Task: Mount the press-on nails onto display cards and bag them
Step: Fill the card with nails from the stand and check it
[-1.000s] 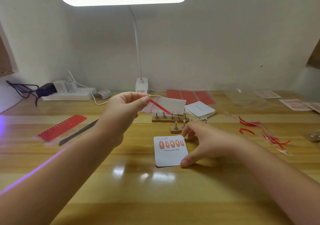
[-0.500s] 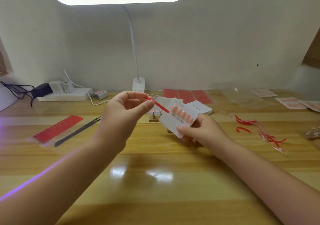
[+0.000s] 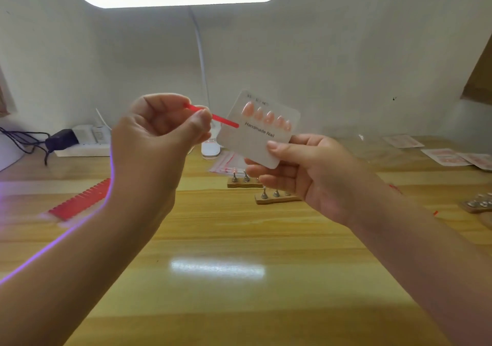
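Note:
My right hand [image 3: 314, 175] holds a white display card [image 3: 255, 143] up above the wooden table [image 3: 239, 239], pinched at its lower corner. The card is tilted, reads "Handmade Nail" and carries a row of several pink press-on nails [image 3: 269, 116]. At the same height my left hand [image 3: 157, 138] pinches the red seal strip [image 3: 223, 120] of a clear bag. The strip's free end touches the card's left edge. The bag's clear film is barely visible, and I cannot tell whether the card has entered it.
Two wooden nail stands [image 3: 241, 182] [image 3: 277, 196] sit below the card, with a pile of clear bags [image 3: 226, 163] and the lamp base [image 3: 210, 151] behind. A red strip sheet [image 3: 80, 199] and power strip [image 3: 85, 143] lie left. Bagged cards [image 3: 447, 156] and another stand [image 3: 476, 203] lie right.
My right hand picked the card off the table and raised it to the bag in my left hand. Both hands now sit higher and closer together.

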`<state>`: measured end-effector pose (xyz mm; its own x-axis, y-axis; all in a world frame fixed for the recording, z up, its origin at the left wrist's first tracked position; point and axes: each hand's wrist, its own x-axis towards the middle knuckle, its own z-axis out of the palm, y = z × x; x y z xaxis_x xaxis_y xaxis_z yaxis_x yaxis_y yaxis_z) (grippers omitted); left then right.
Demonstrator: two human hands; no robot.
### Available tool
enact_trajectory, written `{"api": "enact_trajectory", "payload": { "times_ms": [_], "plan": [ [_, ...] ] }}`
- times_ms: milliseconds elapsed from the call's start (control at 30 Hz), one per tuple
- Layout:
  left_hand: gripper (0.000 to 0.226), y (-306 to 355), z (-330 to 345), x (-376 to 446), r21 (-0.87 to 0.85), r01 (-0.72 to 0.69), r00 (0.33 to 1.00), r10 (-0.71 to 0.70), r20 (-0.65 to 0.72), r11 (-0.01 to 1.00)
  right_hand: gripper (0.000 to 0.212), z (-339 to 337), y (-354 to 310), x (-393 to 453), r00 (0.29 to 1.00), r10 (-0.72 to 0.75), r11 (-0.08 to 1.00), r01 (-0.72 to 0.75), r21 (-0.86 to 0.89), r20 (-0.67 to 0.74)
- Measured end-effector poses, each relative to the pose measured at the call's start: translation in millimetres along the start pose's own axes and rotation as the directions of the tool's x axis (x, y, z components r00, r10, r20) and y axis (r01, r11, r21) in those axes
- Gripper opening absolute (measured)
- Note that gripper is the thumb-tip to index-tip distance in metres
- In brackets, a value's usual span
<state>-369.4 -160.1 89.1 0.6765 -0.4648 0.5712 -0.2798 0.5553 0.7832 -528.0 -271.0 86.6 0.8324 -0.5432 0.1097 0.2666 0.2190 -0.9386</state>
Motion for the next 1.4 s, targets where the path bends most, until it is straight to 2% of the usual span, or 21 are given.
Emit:
{"api": "enact_trajectory", "payload": {
  "times_ms": [133,233,367,600,767,1000,1233,1400],
  "plan": [
    [0.019,12,1,-1,0.056,-0.044,0.999,0.044,0.000,0.997,0.023,9,-7,-5,0.997,0.037,0.984,-0.048,0.171,0.071],
    [0.019,16,3,-2,0.087,-0.050,0.999,0.050,0.003,0.995,0.031,12,-9,-6,0.993,0.074,0.972,-0.092,0.214,0.089],
    [0.019,16,8,-9,0.157,-0.050,0.998,0.053,-0.019,0.986,0.027,14,-5,-7,0.995,0.098,0.992,-0.098,0.084,0.006],
    [0.020,13,14,-20,0.158,-0.026,0.998,0.016,0.068,0.987,0.025,17,1,-7,0.995,0.089,0.992,-0.086,0.093,-0.034],
    [0.020,10,15,-21,0.190,-0.010,0.997,-0.004,0.073,0.982,0.025,19,1,-7,0.997,0.068,0.995,-0.066,0.080,-0.027],
    [0.019,12,15,-21,0.113,-0.048,0.995,0.038,0.089,0.992,0.021,20,-2,-9,0.997,0.019,0.999,-0.015,0.052,-0.078],
    [0.022,9,13,-17,0.042,-0.107,0.994,0.108,-0.026,0.993,0.018,21,-2,-9,0.993,-0.066,0.998,0.063,-0.027,-0.098],
    [0.035,6,15,-21,0.034,-0.100,0.994,0.098,0.051,0.994,0.021,23,-1,-10,0.994,-0.047,0.999,0.047,-0.010,-0.098]
  ]
}}
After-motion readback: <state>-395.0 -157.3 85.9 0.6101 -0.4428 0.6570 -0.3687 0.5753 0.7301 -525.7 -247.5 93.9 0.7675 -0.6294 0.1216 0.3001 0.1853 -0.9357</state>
